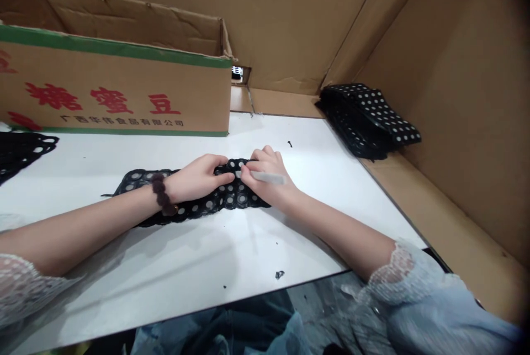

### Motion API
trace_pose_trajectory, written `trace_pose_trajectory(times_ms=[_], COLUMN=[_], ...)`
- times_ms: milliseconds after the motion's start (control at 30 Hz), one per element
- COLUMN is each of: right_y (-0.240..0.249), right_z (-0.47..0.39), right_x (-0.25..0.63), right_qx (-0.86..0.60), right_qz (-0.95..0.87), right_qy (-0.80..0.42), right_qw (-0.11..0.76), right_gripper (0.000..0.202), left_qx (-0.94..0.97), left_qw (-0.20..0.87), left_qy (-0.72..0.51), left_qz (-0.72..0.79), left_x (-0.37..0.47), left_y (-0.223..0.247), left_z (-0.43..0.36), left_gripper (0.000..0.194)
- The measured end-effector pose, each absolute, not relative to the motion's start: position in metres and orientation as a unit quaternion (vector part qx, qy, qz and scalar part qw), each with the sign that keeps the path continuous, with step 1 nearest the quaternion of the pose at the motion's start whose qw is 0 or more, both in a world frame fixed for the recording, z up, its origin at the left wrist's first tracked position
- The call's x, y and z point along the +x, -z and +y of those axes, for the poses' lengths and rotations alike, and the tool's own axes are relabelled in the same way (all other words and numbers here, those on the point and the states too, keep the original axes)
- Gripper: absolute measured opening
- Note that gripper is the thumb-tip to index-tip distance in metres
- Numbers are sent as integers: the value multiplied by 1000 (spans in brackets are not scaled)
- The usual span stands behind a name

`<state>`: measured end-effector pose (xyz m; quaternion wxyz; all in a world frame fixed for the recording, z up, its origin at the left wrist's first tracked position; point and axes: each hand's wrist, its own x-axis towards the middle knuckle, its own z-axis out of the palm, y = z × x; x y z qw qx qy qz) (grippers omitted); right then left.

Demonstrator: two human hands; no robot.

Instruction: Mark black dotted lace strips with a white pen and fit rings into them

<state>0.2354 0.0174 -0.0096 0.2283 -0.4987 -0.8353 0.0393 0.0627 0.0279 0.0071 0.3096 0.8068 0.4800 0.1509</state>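
Left hand: the left hand (199,177) is laid across the strip at the centre of the frame, thumb and forefinger pointed right with a gap between them; whether the strip is pinched cannot be told. The forearm is stretched in from the lower left, and a dark fuzzy band (161,195) is worn at the wrist.
Right hand: a slender pale tool (268,178) is gripped between thumb and curled fingers by the right hand (267,170), its tip directed left, near the left thumb; the forearm is slanted in from the lower right.
Black strip: the black strip (242,199) with pale discs is spread flat under both hands, mid-frame, on the white table (207,261).
Carton: an open-topped carton (124,79) edged in green is placed upper left; its floor is hidden by the front wall.
Dotted bundle: a folded black dotted bundle (381,115) is seen upper right, against the cardboard wall (464,123).
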Motion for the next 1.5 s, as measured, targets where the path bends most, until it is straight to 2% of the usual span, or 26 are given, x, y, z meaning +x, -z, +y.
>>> trace_pose_trajectory(times_ms=[100, 167, 300, 433, 567, 633, 700, 767, 867, 933, 1200, 1500], right_y=[12, 11, 5, -2, -7, -8, -8, -6, 1, 6, 8, 11], right_z=[19, 21, 28, 29, 20, 14, 10, 8, 6, 6, 3, -3], right_x=[233, 234, 247, 259, 256, 253, 250, 249, 247, 245, 240, 232], right_qx=[-504, -509, -492, -444, -441, -413, -380, -384, -433, -455, -444, -477], right_qz=[-836, -833, -826, -823, -845, -856, -853, -832, -775, -754, -798, -831], right_qy=[10, -8, -136, -258, -196, -137, -132, -218, -377, -408, -328, -203], right_qw=[220, 217, 238, 242, 231, 279, 333, 335, 265, 241, 241, 202], right_gripper=[33, 33, 37, 41, 36, 31, 31, 33, 34, 34, 36, 35], left_qx=[815, 828, 848, 853, 850, 849, 849, 850, 846, 839, 811, 748], left_qw=[319, 308, 212, 191, 217, 253, 272, 269, 262, 257, 315, 420], left_qy=[-148, -134, -114, -100, -50, -8, 29, 51, 68, 74, 60, -34], left_qz=[461, 450, 472, 475, 477, 463, 452, 450, 460, 473, 490, 513], left_x=[62, 61, 59, 58, 57, 57, 57, 57, 58, 58, 55, 57], left_y=[-7, -8, -9, -10, -18, -24, -29, -32, -34, -34, -31, -25], left_z=[26, 27, 29, 30, 31, 32, 33, 33, 31, 30, 30, 12], left_gripper=[23, 24, 24, 25, 32, 39, 44, 41, 36, 34, 28, 18])
